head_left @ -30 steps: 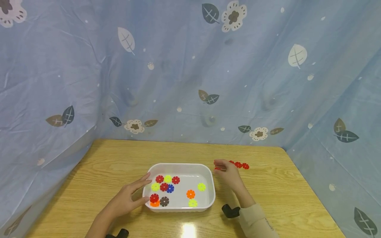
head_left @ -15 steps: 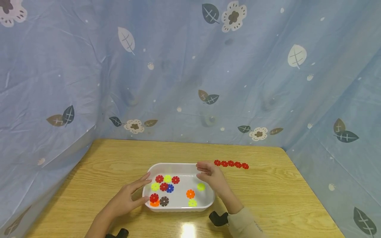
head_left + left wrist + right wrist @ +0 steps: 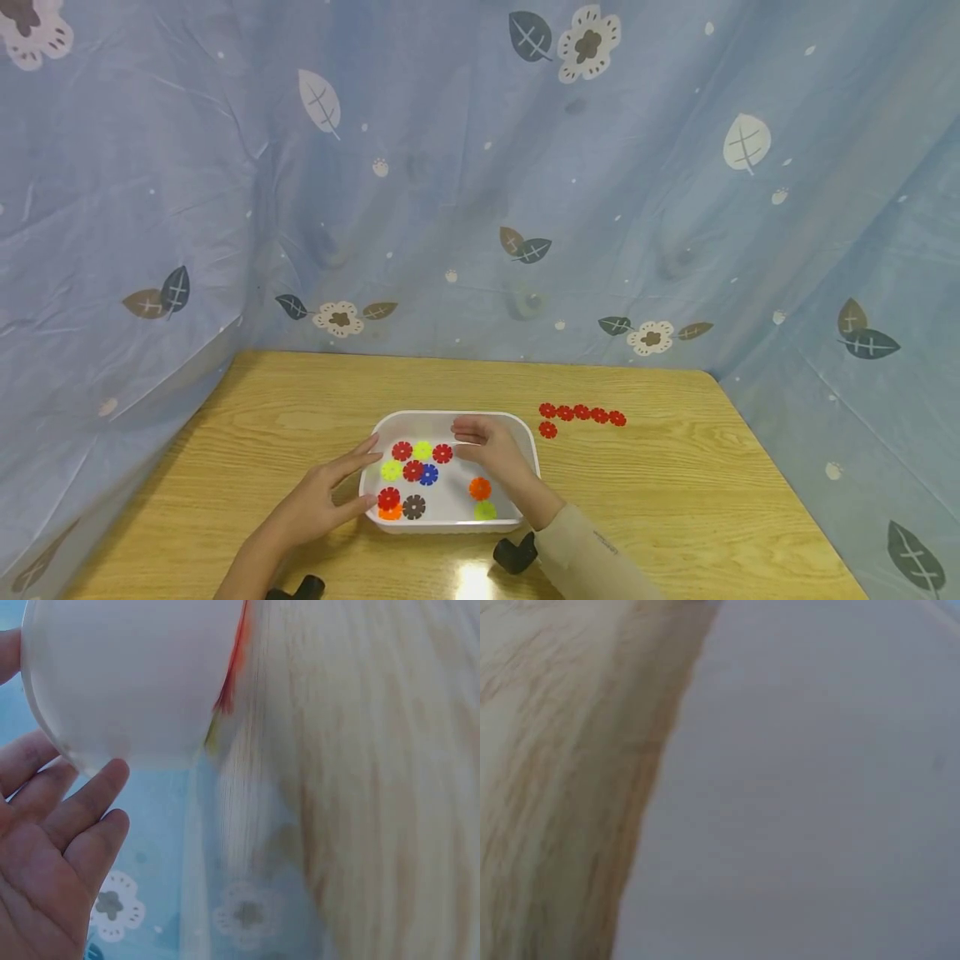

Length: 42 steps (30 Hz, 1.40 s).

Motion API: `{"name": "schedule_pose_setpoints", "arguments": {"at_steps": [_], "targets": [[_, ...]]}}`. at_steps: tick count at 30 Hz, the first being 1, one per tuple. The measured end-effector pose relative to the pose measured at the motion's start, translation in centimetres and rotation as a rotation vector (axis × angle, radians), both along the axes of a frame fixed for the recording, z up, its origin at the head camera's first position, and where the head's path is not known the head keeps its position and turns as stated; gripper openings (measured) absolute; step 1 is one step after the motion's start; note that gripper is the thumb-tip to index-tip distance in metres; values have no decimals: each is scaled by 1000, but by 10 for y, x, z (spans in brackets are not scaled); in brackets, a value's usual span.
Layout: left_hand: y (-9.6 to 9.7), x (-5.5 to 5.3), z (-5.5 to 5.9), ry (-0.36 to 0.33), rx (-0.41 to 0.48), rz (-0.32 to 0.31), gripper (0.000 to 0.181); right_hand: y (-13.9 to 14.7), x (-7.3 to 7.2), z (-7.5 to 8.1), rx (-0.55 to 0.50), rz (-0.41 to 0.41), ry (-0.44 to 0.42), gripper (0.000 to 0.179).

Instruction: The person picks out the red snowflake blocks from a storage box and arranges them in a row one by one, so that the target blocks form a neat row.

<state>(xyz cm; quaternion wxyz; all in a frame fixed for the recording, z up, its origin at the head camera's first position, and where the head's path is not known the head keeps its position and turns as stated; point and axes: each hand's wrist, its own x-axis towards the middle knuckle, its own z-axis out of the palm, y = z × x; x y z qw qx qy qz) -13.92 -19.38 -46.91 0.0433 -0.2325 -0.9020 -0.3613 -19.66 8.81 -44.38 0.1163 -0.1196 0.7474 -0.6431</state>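
Note:
A white plastic tray holds several notched plastic building discs in mixed colours. Fingers of my left hand are spread along its left rim, thumb near the front corner beside a red disc; the left wrist view shows the fingertips at the tray's edge. My right hand is over the tray with extended fingers, holding nothing. Left of its fingertips lies another red disc. A blue disc, an orange disc and a dark grey disc are also inside. The right wrist view is blurred.
Right of the tray, a row of red discs lies on the wooden table, with a single red disc below its left end. A blue patterned curtain hangs around the table's back and sides.
My right hand has let go of a red disc below the row's left end and moved left over the tray. It now covers a yellow disc. The left hand has stayed at the rim.

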Motion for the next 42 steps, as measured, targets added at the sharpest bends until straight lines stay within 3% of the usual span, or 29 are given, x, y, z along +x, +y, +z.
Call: {"name": "schedule_pose_setpoints", "arguments": {"at_steps": [4,12,15,21,28,36,42], "targets": [[0,0,-2,18,-4,-5,51,-8,-3,-4,24,-14,-25,43],[1,0,0,-13,7,-3,52,-22,-11,-8,151,-45,-27,40],[1,-1,1,-21,12,-4,52,-25,-13,-14,190,-51,-5,41],[1,-1,2,-24,19,-7,52,-29,-13,-22,386,-45,36,44],[0,-1,1,-40,24,-4,52,-32,-12,-26,540,-6,132,43],[0,-1,3,-27,14,-2,52,-35,-12,-29,650,10,237,39],[1,0,2,-34,17,-4,52,-35,-10,-29,709,53,224,36]]}}
